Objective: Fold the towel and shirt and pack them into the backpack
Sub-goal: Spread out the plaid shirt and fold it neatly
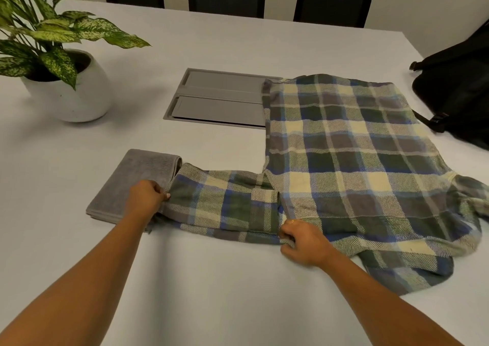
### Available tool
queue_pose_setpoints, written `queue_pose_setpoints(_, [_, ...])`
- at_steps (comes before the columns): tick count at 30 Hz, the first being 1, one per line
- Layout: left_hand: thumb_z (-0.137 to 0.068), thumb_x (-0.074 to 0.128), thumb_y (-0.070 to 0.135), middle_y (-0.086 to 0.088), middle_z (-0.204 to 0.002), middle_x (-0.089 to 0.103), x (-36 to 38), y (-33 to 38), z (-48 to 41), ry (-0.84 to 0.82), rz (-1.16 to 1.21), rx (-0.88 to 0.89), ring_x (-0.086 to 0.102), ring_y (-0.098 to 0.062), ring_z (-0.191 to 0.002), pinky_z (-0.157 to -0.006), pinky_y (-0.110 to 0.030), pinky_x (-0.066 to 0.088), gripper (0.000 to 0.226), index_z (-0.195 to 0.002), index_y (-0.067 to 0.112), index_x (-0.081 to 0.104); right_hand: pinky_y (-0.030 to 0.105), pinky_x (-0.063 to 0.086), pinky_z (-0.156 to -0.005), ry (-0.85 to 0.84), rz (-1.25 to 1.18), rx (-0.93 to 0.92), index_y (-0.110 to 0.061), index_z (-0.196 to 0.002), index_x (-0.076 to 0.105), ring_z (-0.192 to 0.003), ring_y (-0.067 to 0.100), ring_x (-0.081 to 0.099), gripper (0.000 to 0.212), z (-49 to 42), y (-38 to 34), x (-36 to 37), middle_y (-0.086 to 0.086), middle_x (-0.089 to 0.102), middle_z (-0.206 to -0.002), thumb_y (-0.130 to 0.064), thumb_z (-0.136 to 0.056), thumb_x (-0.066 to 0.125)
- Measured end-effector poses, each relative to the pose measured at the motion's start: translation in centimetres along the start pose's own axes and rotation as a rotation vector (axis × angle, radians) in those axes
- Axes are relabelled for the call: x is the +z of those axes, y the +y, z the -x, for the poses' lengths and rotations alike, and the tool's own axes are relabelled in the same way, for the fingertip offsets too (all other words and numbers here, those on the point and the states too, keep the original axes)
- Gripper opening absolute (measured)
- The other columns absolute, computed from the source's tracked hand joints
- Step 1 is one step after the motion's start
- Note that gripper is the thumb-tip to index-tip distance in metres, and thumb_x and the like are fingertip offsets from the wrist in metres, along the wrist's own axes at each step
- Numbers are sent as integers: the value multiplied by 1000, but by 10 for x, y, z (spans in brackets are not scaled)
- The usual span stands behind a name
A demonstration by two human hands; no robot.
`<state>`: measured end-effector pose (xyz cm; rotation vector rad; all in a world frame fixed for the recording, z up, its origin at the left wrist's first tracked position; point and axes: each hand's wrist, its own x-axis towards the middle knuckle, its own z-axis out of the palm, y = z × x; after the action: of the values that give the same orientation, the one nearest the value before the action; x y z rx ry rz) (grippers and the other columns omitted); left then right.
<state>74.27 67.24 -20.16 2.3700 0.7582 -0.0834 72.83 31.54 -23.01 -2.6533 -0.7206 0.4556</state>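
White table [238, 306], potted plant [53, 62] at the far left. The grey towel [137, 176] is already folded and sits near-left. The plaid shirt [344, 147] is spread flat to its right, and the black backpack [455, 86] is at the far right edge. So we're on the shirt step. Left hand [145, 196] pinches the cuff end of the sleeve [225, 202], which overlaps the towel's edge. Right hand [304, 242] grips the cloth where sleeve meets body. Next I'd guess that sleeve gets swung across the body, kept flat, without dragging the towel along.
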Motion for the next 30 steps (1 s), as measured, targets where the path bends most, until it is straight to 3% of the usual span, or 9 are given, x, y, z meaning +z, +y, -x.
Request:
queue_pose_setpoints(6, [-87,61,11,-19,-98,61,2,18,12,101,-270,140,57,-34,-87,-70,-37,43,17,-99,-1,62,15,32,-52,-94,-71,-35,-10,-66,60,-57,9,44,29,-4,-6,-10,0,53,-63,-34,-82,56])
queue_pose_setpoints(9, [-89,58,8,-20,-109,60,12,43,9,133,-229,300,56,-35,-98,-80,-38,43,23,-109,-1,62,21,34,-54,128,-203,78,-11,-64,58,-54,10,42,33,-21,-10,-20,-4,45,-56,-27,-92,54])
queue_pose_setpoints(12, [-90,54,5,-16,-112,62,30,69,1,43,-206,452,57,-29,-101,-83,-34,44,22,-109,2,65,27,40,-64,356,-256,176,-13,-77,61,-67,11,49,22,-48,-6,-31,-5,52,-70,-23,-94,52])
queue_pose_setpoints(14, [-93,50,6,-14,-118,61,43,79,-6,-26,-216,491,56,-28,-106,-86,-35,45,26,-113,7,64,26,43,-74,364,-180,206,-12,-100,65,-88,16,57,18,-65,-2,-41,1,62,-94,-21,-95,50])
queue_pose_setpoints(16, [-95,47,10,-13,-128,56,56,83,-13,-109,-235,546,50,-28,-118,-95,-38,42,31,-123,13,59,28,41,-88,293,-82,186,-14,-121,59,-115,19,52,28,-81,4,-46,3,59,-125,-20,-98,45])
queue_pose_setpoints(19, [-99,34,37,-5,-151,31,76,81,-17,-301,-367,660,21,-24,-141,-113,-41,21,46,-142,19,37,35,27,-110,65,70,90,-23,-142,38,-140,20,25,41,-103,13,-45,-1,29,-152,-25,-101,36])
queue_pose_setpoints(21, [-86,4,68,1,-157,10,89,73,-12,-385,-501,698,4,-20,-145,-116,-41,7,78,-149,24,17,43,20,-115,-75,161,58,-28,-149,18,-145,20,11,49,-113,20,-40,-2,15,-157,-33,-102,30])
queue_pose_setpoints(24, [-57,-32,78,4,-157,-8,104,55,-7,-311,-569,674,-10,-16,-144,-115,-38,-5,108,-149,28,-5,49,13,-115,-128,249,93,-31,-149,0,-146,17,2,57,-119,29,-32,-6,3,-158,-46,-100,23])
queue_pose_setpoints(30, [-57,-35,76,3,-156,-13,112,48,-7,-221,-534,598,-14,-15,-143,-112,-35,-13,101,-143,29,-16,42,2,-117,-63,244,257,-28,-150,-1,-145,18,-6,67,-130,35,-23,-1,-7,-158,-60,-94,19])
